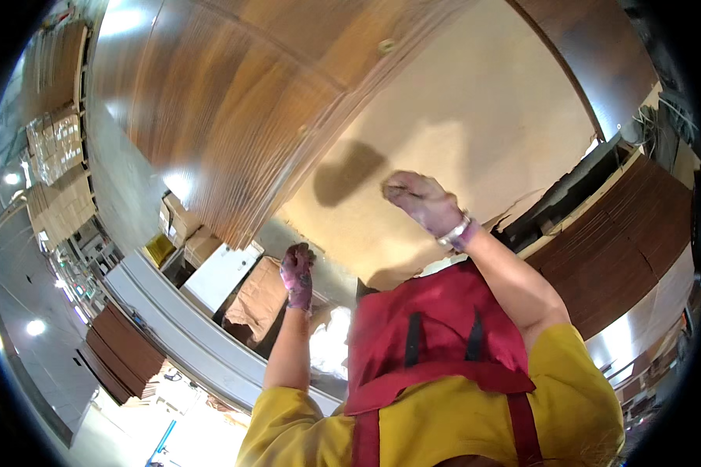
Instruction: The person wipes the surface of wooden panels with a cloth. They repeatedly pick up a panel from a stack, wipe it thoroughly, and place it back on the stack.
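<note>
My left hand [297,272], in a stained purple glove, is raised with its fingers curled closed, just off the lower corner of a brown wood-grain panel [210,117]. My right hand [424,204], gloved too and with a band at the wrist, is closed above a plain tan board [483,117]. Its fingertips are pressed together, and anything in them is hidden. The wood-grain panel slants over the tan board's left side, its ridged edge blurred. Both hands look apart from the panel.
Another dark brown panel [600,54] lies at the far right, with stacked brown boards [623,241] nearer on the right. To the left are cardboard boxes [181,218], brown paper [257,300] and a long grey metal rail [179,319]. A red apron [444,335] hangs before me.
</note>
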### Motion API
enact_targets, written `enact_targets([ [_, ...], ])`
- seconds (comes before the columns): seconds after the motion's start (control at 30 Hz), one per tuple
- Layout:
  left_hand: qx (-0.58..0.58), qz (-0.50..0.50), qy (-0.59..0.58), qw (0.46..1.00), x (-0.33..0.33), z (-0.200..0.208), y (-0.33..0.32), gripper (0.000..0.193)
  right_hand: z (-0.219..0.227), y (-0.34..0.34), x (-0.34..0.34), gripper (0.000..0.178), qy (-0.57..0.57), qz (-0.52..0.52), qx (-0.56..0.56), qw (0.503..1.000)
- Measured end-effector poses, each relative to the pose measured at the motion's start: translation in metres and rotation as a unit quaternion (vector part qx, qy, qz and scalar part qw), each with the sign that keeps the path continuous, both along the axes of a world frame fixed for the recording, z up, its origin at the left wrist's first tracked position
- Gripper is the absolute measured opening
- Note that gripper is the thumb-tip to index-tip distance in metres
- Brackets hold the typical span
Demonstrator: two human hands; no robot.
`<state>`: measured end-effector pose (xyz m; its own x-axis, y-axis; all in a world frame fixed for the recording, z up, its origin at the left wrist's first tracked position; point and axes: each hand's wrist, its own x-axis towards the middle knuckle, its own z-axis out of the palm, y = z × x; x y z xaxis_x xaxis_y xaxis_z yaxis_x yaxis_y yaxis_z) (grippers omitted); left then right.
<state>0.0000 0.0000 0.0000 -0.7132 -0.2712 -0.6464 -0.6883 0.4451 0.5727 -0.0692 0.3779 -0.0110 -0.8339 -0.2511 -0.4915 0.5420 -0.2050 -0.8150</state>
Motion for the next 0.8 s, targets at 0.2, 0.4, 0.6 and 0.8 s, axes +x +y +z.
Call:
enact_targets([
  [0.2,-0.094,-0.009,0.013,0.995,-0.044,-0.022,-0.061,0.05,-0.018,-0.075,-0.029,0.017,0.407,0.255,0.321,0.817],
  [0.4,0.255,0.176,0.211,0.927,-0.065,-0.011,-0.088,0.07,0.07,-0.141,-0.053,0.029,0.147,0.22,0.109,0.958],
  [0.6,-0.028,-0.17,0.293,0.94,-0.115,0.088,-0.033,0.104,0.077,-0.19,-0.069,0.045,0.024,-0.001,0.033,0.999],
  [0.8,-0.033,-0.164,0.307,0.937,-0.114,0.077,-0.037,0.108,0.092,-0.186,-0.082,0.05,-0.041,0.037,0.092,0.994],
])
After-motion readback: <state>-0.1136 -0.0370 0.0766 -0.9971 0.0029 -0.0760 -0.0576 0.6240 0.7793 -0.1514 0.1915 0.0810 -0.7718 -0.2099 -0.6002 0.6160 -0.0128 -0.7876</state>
